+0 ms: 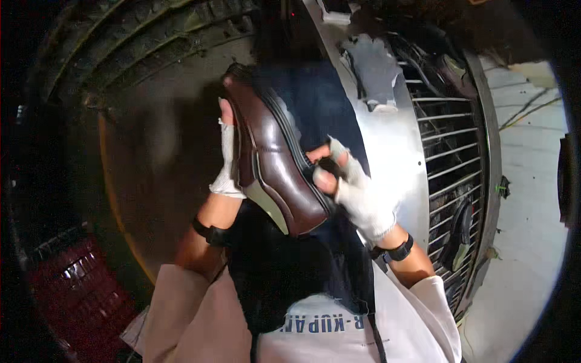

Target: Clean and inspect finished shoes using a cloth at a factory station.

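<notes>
A dark brown leather shoe (266,130) is held tilted in front of my body, its toe pointing away and its black sole facing right. My left hand (227,154), in a white fingerless glove, grips the shoe along its left side; most of those fingers are hidden behind it. At the sole's edge is my right hand (357,187), gloved the same way and a little blurred. Its fingers are curled around a small dark thing (330,166), too unclear to name. A pale lining shows at the shoe's opening.
To the right runs a shiny metal ledge (387,142) with a worn grey glove (372,69) on it. Beyond that is a rack of metal bars (451,142), where another dark shoe (459,236) lies. A dark red crate (78,290) stands at lower left.
</notes>
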Action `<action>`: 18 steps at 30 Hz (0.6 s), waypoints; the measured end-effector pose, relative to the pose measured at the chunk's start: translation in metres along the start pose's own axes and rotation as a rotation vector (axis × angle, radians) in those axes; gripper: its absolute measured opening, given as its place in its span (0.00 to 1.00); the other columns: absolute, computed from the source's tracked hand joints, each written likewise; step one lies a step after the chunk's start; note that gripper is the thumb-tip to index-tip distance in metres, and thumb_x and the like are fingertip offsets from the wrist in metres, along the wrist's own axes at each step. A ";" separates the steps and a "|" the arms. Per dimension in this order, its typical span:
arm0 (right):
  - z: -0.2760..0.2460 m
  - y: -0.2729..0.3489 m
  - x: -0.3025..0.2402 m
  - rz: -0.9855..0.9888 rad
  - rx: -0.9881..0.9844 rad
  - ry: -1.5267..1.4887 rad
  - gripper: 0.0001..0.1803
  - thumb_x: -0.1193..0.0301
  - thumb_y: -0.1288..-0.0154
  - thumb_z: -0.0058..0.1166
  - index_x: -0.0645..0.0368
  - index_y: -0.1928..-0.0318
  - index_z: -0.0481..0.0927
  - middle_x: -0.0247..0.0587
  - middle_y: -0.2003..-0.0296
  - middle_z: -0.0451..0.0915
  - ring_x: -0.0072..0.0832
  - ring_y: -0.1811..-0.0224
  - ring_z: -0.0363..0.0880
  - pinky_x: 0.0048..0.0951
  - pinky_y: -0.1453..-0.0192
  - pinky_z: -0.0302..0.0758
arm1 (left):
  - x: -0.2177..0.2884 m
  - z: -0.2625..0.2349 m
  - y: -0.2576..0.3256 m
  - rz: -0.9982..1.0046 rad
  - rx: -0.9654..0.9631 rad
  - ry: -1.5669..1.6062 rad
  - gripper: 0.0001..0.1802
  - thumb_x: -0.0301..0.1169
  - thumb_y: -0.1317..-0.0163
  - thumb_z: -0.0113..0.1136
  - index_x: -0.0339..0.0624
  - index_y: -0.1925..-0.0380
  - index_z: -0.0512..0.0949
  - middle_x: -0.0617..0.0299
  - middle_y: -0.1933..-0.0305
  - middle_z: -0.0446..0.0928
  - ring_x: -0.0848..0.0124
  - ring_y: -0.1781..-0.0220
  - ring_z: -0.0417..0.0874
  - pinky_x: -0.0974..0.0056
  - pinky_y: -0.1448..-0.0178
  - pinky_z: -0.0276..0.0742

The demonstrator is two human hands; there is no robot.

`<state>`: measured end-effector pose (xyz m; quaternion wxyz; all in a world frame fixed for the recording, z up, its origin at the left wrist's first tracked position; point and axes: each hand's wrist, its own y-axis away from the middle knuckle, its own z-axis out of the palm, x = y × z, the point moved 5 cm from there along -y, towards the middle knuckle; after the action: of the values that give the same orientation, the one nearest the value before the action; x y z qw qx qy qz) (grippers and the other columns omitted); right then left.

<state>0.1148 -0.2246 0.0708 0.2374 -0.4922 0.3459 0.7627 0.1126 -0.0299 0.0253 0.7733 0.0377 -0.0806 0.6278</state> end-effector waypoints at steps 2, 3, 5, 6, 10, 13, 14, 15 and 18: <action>0.002 -0.012 0.008 0.019 0.099 0.140 0.15 0.62 0.30 0.70 0.56 0.61 0.77 0.29 0.63 0.76 0.19 0.57 0.71 0.25 0.49 0.70 | -0.010 -0.008 0.011 0.024 0.220 0.041 0.52 0.77 0.32 0.45 0.40 0.31 0.73 0.50 0.42 0.83 0.57 0.44 0.86 0.50 0.35 0.84; 0.003 -0.019 0.008 0.017 0.100 0.030 0.14 0.64 0.31 0.70 0.57 0.60 0.78 0.29 0.65 0.76 0.18 0.59 0.71 0.25 0.50 0.71 | -0.011 -0.004 0.010 0.031 0.215 0.046 0.52 0.77 0.32 0.45 0.40 0.31 0.73 0.50 0.42 0.83 0.57 0.44 0.86 0.50 0.35 0.84; -0.002 -0.012 0.004 0.029 0.124 0.062 0.14 0.64 0.33 0.72 0.56 0.59 0.78 0.29 0.64 0.77 0.19 0.59 0.72 0.26 0.50 0.72 | -0.014 0.006 0.010 0.001 0.237 -0.186 0.52 0.77 0.33 0.48 0.38 0.33 0.73 0.52 0.42 0.84 0.58 0.44 0.87 0.50 0.36 0.84; -0.002 -0.015 -0.002 -0.042 0.142 0.114 0.17 0.64 0.35 0.73 0.57 0.56 0.79 0.30 0.62 0.77 0.20 0.58 0.73 0.27 0.48 0.73 | -0.006 0.006 0.016 0.085 0.389 -0.478 0.53 0.77 0.35 0.49 0.39 0.33 0.73 0.53 0.42 0.84 0.59 0.43 0.86 0.51 0.36 0.83; 0.015 -0.025 -0.056 -0.496 0.187 0.251 0.48 0.64 0.44 0.78 0.60 0.25 0.68 0.48 0.41 0.78 0.36 0.41 0.80 0.35 0.32 0.75 | -0.018 0.043 0.014 0.141 0.355 -0.633 0.58 0.79 0.36 0.49 0.38 0.26 0.65 0.48 0.30 0.76 0.54 0.31 0.80 0.49 0.27 0.78; 0.032 -0.027 -0.073 -0.509 0.158 0.467 0.54 0.60 0.37 0.74 0.63 0.19 0.56 0.51 0.29 0.70 0.39 0.29 0.74 0.37 0.24 0.70 | -0.023 0.058 0.012 0.227 0.451 -0.609 0.56 0.73 0.31 0.50 0.36 0.21 0.57 0.42 0.25 0.69 0.48 0.27 0.77 0.45 0.27 0.78; 0.029 -0.026 -0.074 -0.489 0.172 0.434 0.50 0.62 0.35 0.72 0.61 0.19 0.59 0.50 0.32 0.75 0.36 0.33 0.77 0.35 0.27 0.73 | -0.022 0.057 0.011 0.218 0.425 -0.670 0.54 0.72 0.29 0.49 0.36 0.21 0.56 0.42 0.25 0.68 0.50 0.27 0.76 0.46 0.26 0.77; 0.031 -0.027 -0.077 -0.499 0.165 0.421 0.50 0.62 0.35 0.72 0.61 0.19 0.59 0.50 0.32 0.75 0.36 0.33 0.77 0.35 0.27 0.73 | -0.015 0.059 0.017 0.224 0.411 -0.748 0.53 0.70 0.27 0.48 0.37 0.21 0.56 0.43 0.25 0.67 0.51 0.27 0.75 0.48 0.26 0.77; 0.022 -0.056 -0.062 -0.465 0.202 0.332 0.41 0.64 0.32 0.68 0.61 0.23 0.65 0.58 0.43 0.85 0.41 0.41 0.86 0.36 0.35 0.79 | 0.009 0.004 0.025 0.240 0.725 -1.048 0.43 0.58 0.18 0.45 0.37 0.18 0.54 0.44 0.24 0.66 0.59 0.23 0.69 0.57 0.22 0.67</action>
<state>0.1665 -0.1728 0.1175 0.3936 -0.6501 0.3319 0.5588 0.0897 -0.0164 0.0296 0.4943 0.5885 -0.2337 0.5956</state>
